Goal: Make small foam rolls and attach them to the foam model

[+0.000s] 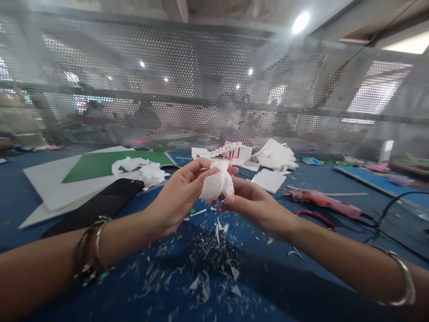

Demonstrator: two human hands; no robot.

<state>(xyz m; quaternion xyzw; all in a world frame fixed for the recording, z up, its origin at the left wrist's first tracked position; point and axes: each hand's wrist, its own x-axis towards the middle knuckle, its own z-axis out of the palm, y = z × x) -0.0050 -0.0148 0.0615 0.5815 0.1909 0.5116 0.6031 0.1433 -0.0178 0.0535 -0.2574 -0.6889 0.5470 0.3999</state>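
Note:
Between my hands, above the blue table [140,268], is a small white rounded piece [214,184], folded or petal-like, perhaps paper or foam. My left hand [182,188] pinches it from the left, thumb and fingers closed on its upper side. From the right, my right hand [256,199] grips its lower edge with the thumb in front; some fingertips are hidden behind it. Below lie scattered white shavings [217,250]. A pink glue gun [323,201] with a dark cord rests to the right of my right hand, beside red-handled scissors [317,219], partly covered.
Left are a black phone [100,203], a green sheet [97,165], white sheets [50,183] and crumpled white scraps [150,173]. Behind my hands stand white pieces with red marks [231,152] and a stack of white sheets [276,154]. A perforated metal screen [201,67] closes the back.

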